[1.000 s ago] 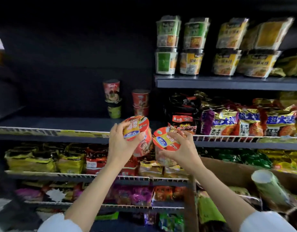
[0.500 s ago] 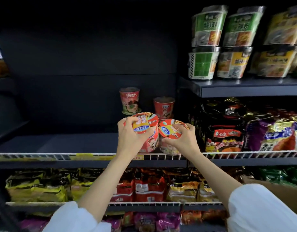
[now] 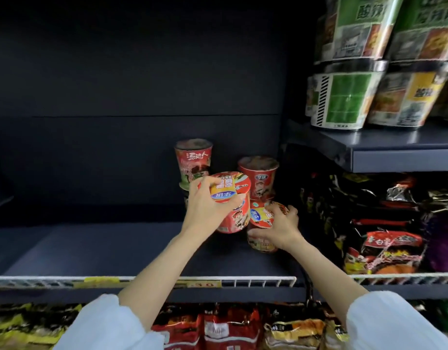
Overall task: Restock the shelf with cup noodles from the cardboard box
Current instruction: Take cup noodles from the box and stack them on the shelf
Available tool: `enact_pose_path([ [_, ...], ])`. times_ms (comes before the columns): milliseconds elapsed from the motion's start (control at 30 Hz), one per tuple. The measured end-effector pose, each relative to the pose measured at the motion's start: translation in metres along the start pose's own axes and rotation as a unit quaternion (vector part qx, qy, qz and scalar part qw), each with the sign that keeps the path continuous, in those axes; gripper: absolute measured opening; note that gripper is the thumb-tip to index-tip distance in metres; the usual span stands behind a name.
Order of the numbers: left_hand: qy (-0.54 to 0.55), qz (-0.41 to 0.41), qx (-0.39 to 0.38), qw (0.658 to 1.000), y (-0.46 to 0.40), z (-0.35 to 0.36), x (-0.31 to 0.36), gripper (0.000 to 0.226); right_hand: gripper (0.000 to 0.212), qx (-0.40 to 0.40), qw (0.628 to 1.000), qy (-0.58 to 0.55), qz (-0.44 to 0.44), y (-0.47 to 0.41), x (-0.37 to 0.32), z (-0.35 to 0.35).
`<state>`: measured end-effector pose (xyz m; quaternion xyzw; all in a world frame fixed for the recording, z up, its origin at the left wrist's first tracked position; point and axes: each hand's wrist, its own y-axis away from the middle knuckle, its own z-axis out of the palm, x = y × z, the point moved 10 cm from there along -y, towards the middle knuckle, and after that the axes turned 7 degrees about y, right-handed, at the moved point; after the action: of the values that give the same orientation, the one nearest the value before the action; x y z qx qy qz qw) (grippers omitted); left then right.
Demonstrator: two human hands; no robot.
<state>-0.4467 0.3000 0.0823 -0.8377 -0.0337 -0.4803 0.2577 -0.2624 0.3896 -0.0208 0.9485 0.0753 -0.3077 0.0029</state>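
— What's in the hands?

— A cup each. The left hand has its fingers curled over the lid of a red noodle cup, gripping it from above. The cup is tilted and its base is at the dark shelf; I can't tell if it touches.

— And the other?

— The right hand is wrapped round a second cup, thumb low on its side, fingers over the lid. That one is lower, just beside the first, to its right.

— Anything already up there?

— Two small stacks against the back wall: a taller stack and a shorter stack, right behind the held cups. Bagged noodles fill the bay to the right, and big tubs are stacked above them.
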Motion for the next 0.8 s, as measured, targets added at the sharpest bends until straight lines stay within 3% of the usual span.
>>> enact_pose_path([
  [100, 0.017, 0.005, -0.018, 1.000, -0.016, 0.013, 0.003, 0.053, 0.101, 0.005, 0.998, 0.023, -0.052, -0.001, -0.014, -0.020],
  [167, 0.028, 0.005, -0.030, 0.999, -0.026, 0.022, 0.008, 0.053, 0.102, 0.024, 0.992, -0.039, -0.115, 0.003, -0.033, -0.043],
  [267, 0.029, 0.010, -0.053, 0.998, -0.037, 0.040, 0.021, 0.054, 0.094, -0.038, 0.973, -0.165, -0.158, 0.007, -0.052, -0.057],
  [433, 0.008, 0.011, -0.108, 0.994, -0.043, 0.070, 0.034, 0.061, 0.085, 0.030, 0.963, -0.232, -0.135, -0.004, -0.035, -0.073],
  [633, -0.031, 0.011, -0.194, 0.981, -0.032, 0.097, 0.027, 0.069, 0.081, 0.023, 0.959, -0.263, -0.101, 0.000, -0.008, -0.056],
  [800, -0.051, 0.019, -0.196, 0.979, -0.025, 0.098, 0.026, 0.075, 0.078, 0.004, 0.958, -0.275, -0.086, 0.001, -0.003, -0.050],
])
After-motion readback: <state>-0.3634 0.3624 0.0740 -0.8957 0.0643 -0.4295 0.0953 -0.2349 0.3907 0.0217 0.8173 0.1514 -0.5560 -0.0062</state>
